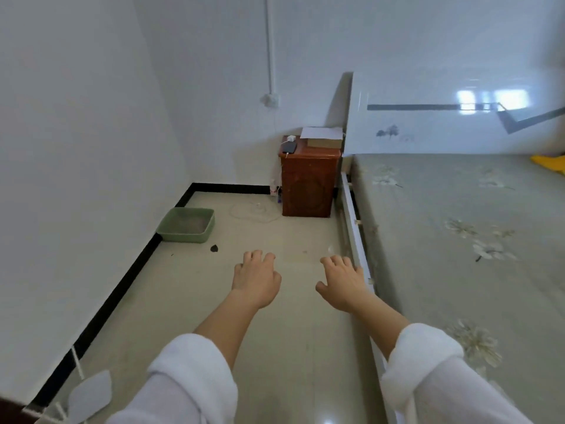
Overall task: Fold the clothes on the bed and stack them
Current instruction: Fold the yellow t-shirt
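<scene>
Yellow cloth (549, 164) on bed (452, 215) | likely soft, light, grab an edge | left hand (255, 280), right hand (344, 284) empty, fingers (251, 257) loosely curled

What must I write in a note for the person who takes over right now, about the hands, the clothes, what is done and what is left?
Hands: left hand and right hand are open and hold nothing, out over the floor beside the bed.
Clothes: only a yellow cloth shows, at the bed's far right edge, cut off by the frame.
Done: no folded piece or stack in view.
Left: turn to the bed, then fold and stack everything.
</scene>
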A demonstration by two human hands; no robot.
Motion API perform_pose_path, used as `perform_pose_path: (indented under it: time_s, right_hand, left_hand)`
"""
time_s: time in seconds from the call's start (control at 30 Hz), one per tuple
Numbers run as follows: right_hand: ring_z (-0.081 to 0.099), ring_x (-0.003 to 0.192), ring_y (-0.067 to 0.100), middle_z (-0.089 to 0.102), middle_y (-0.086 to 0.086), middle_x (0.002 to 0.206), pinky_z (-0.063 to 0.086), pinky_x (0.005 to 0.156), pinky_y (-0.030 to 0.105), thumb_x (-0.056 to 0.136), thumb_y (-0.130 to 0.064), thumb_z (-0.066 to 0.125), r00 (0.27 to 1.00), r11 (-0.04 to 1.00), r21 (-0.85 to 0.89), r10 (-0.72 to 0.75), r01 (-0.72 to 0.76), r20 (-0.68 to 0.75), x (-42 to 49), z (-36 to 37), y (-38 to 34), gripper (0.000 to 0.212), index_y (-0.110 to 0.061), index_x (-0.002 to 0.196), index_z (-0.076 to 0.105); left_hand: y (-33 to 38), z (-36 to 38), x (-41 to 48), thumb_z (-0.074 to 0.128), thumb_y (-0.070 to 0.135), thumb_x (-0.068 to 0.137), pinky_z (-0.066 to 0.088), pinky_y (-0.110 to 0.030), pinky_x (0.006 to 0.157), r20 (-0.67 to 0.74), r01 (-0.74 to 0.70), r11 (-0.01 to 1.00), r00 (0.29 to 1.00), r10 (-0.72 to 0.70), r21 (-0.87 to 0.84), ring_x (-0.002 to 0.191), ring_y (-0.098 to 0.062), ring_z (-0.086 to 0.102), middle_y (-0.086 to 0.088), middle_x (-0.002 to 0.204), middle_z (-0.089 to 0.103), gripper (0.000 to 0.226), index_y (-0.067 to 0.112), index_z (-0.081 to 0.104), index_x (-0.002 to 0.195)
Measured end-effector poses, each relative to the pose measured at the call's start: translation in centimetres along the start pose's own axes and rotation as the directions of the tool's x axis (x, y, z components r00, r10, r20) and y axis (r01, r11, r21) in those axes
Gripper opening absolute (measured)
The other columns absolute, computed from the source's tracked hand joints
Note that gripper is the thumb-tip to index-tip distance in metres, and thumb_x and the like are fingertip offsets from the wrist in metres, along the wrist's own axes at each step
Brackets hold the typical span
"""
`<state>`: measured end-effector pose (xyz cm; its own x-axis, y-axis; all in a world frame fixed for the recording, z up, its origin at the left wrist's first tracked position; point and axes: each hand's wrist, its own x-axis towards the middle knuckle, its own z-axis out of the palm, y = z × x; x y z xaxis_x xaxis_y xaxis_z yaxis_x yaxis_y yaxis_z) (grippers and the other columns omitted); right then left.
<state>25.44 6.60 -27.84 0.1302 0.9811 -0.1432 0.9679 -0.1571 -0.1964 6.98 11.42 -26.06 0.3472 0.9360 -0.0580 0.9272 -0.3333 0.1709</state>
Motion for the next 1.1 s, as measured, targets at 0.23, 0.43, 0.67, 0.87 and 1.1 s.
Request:
perform_pose_path:
  time_s: [0.23,0.43,0.67,0.87,1.1]
  right_hand:
    - [0.034,0.129,0.028,0.041,0.008,0.139,0.03,0.107,0.05,0.092,-0.037,0.048,0.971,0.971,0.016,0.238,-0.238,0.009,8.1,-1.9,4.2,0.05,-0.014,0.135,0.037]
    - [0.037,0.129,0.027,0.042,0.008,0.139,0.03,0.107,0.047,0.093,-0.036,0.048,0.92,0.918,0.087,0.391,-0.388,-0.028,18.3,-4.5,11.3,0.048,-0.015,0.134,0.039]
    - [0.035,0.131,0.028,0.041,0.008,0.142,0.027,0.107,0.047,0.092,-0.038,0.049,0.847,0.842,0.149,0.53,-0.519,-0.04,29.7,-7.7,18.3,0.053,-0.017,0.139,0.036]
    - [0.032,0.134,0.028,0.037,0.009,0.145,0.027,0.108,0.047,0.094,-0.04,0.048,0.791,0.784,0.149,0.612,-0.603,-0.018,38.7,-10.6,23.8,0.057,-0.017,0.143,0.032]
    - [0.029,0.136,0.029,0.035,0.01,0.147,0.026,0.109,0.048,0.094,-0.039,0.047,0.681,0.667,0.205,0.732,-0.716,-0.003,51.3,-13.0,31.5,0.058,-0.015,0.144,0.03]
  left_hand:
    - [3.0,0.9,13.6,0.037,0.029,0.095,0.037,-0.038,0.093,0.006,-0.223,0.974,0.975,0.224,-0.049,0.122,-0.024,0.036,-0.006,0.135,0.045,0.042,0.019,0.042,0.135]
    - [7.3,2.1,27.6,0.038,0.027,0.095,0.037,-0.036,0.095,-0.005,-0.355,0.932,0.934,0.356,-0.075,0.123,-0.022,0.037,-0.005,0.136,0.044,0.042,0.019,0.042,0.136]
    - [13.0,1.6,43.0,0.037,0.03,0.097,0.037,-0.037,0.098,0.036,-0.474,0.879,0.879,0.476,-0.061,0.128,-0.024,0.033,-0.005,0.141,0.04,0.043,0.019,0.038,0.138]
    - [18.3,2.2,55.2,0.035,0.031,0.098,0.037,-0.04,0.1,0.115,-0.551,0.834,0.826,0.551,-0.039,0.131,-0.025,0.031,-0.006,0.144,0.037,0.046,0.019,0.035,0.142]
    - [25.1,2.9,72.0,0.037,0.032,0.098,0.035,-0.041,0.102,0.143,-0.7,0.714,0.706,0.694,-0.007,0.133,-0.026,0.031,-0.007,0.144,0.038,0.047,0.019,0.033,0.143]
